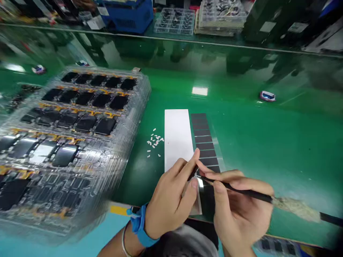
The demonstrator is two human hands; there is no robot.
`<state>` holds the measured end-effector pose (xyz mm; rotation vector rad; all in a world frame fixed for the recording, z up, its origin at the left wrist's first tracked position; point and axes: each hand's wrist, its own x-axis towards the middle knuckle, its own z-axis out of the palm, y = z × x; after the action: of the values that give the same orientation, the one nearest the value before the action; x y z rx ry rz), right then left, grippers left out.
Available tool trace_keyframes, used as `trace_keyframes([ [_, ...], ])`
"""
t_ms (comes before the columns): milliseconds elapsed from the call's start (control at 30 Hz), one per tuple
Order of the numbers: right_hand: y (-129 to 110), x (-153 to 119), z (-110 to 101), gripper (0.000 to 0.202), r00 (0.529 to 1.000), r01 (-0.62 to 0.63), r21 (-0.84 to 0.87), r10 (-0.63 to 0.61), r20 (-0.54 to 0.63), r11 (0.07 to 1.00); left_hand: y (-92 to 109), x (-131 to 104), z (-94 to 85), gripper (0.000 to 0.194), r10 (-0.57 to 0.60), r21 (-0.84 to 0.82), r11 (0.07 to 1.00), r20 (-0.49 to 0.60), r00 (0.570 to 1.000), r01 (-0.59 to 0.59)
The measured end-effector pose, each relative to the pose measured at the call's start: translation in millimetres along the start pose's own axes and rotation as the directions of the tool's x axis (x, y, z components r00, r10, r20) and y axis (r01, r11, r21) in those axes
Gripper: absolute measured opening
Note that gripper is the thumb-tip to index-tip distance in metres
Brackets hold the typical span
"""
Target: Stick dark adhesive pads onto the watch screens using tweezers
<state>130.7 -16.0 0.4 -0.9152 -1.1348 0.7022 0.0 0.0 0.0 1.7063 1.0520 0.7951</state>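
Observation:
My left hand point(175, 200), with a blue band at the wrist, is closed over the lower end of a white sheet point(178, 139). Its thumb and fingers pinch a small dark flat piece point(192, 174), mostly covered by the fingers. My right hand point(242, 203) grips a slim black pointed tool point(249, 192), whose tip meets that piece. Whether the tool is tweezers, I cannot tell. Beside the sheet lies a strip of black rectangular stickers point(205, 142) on clear backing, its lower end behind my hands. Several tiny white bits point(155, 140) are scattered left of the sheet.
A tall stack of clear plastic trays point(107, 142) holding small black screens with orange flex cables fills the left. The green mat point(281, 142) covers the bench. A small purple-and-white object point(267, 96) sits at the right. Compartment boxes point(175, 21) and a blue machine point(128, 16) stand behind.

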Motion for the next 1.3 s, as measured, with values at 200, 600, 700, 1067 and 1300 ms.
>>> trace_keyframes([
  [200,0.2,0.9,-1.0,0.039,0.999,0.034,-0.026,-0.035,-0.032,0.999,-0.7,3.3,-1.7,0.052,-0.015,0.018,1.0,0.007,1.0,0.015],
  [600,2.7,-1.1,0.2,0.04,0.997,0.074,-0.031,-0.074,-0.009,0.997,-1.7,2.4,-0.7,0.052,0.031,-0.017,0.999,0.004,1.0,-0.031],
  [700,1.6,-1.0,0.4,0.04,0.997,0.081,-0.033,-0.082,-0.015,0.996,-2.0,2.2,-1.2,0.053,0.036,-0.003,0.999,0.012,0.999,-0.036],
  [1067,3.4,-1.6,-1.0,0.039,0.996,0.08,-0.028,-0.079,0.026,0.996,-1.8,1.7,-1.0,0.053,0.025,-0.02,1.0,0.012,1.0,-0.025],
  [1300,2.5,-0.8,-0.4,0.04,0.995,0.095,-0.023,-0.095,0.0,0.995,-1.2,2.6,-1.5,0.052,0.024,-0.024,0.999,0.013,1.0,-0.024],
])
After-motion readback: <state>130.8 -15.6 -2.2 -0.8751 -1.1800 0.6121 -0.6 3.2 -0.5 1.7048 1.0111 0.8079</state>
